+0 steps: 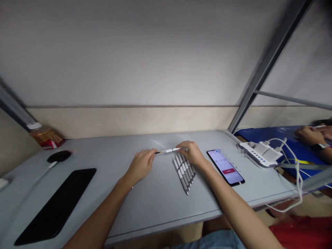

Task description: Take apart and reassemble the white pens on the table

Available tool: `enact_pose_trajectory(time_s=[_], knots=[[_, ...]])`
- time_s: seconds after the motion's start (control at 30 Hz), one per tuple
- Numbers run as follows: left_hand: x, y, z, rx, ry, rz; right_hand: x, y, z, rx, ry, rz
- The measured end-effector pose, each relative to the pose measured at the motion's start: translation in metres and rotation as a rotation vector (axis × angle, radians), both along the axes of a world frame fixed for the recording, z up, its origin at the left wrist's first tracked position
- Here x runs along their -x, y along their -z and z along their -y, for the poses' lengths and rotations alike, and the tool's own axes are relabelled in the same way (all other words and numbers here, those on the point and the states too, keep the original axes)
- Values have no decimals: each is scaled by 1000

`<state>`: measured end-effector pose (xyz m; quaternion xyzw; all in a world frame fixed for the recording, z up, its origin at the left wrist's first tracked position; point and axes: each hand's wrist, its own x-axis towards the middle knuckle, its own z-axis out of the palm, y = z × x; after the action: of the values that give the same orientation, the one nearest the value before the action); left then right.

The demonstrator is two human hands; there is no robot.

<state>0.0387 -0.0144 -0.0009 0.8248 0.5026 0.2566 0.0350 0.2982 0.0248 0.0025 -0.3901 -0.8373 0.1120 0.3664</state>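
Two hands, one pen line above the desk

We start at the far left of the grey desk (116, 207), where a bottle (48, 136) with a white cap and a red-and-yellow label leans into view. Just in front of it sits a black rounded device (59, 156), a white cable (49, 170) running from it, and nearer us lies a dark flat slab (57, 207).

Now to the middle! The left hand (141, 164) is closed, pinching a thin piece (157, 152), dark with a yellowish bit. In line with it, we see the white pen barrel (170, 150), gripped at its right end by the right hand (191, 152); whether the two parts touch, we cannot tell. Right below, white-and-grey pens (183, 173) lie side by side in a slanting row, tips towards us.

On we go: a phone (225, 167) lies face up, screen lit with digits and a red button. Beyond it, a power strip (259, 155) carries white plugs (268, 151), and at far right a co-worker's hands (311, 134) show over a blue surface (275, 136).
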Motion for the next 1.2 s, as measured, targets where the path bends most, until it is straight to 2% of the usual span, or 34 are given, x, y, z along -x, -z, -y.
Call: enact_pose_trajectory(time_s=[0.27, 0.43, 0.6, 0.83, 1.03, 1.13, 1.2], knots=[[-7, 2, 3, 30, 1, 15, 13, -2, 7, -27, -60, -21], [-9, 6, 3, 46, 11, 37, 19, -4, 13, 8, -97, -81], [-6, 5, 3, 16, 44, 25, 21, -1, 14, 162, -116, -211], [-7, -5, 6, -26, 100, -17, 23, -4, 16, 534, -187, -332], [-7, -5, 6, -26, 58, -10, 19, -8, 17, 617, -271, -352], [-7, -5, 6, -22, 68, -15, 17, -6, 16, 659, -244, -275], [-7, -5, 6, -19, 68, -18, 17, -5, 15, 620, -230, -268]])
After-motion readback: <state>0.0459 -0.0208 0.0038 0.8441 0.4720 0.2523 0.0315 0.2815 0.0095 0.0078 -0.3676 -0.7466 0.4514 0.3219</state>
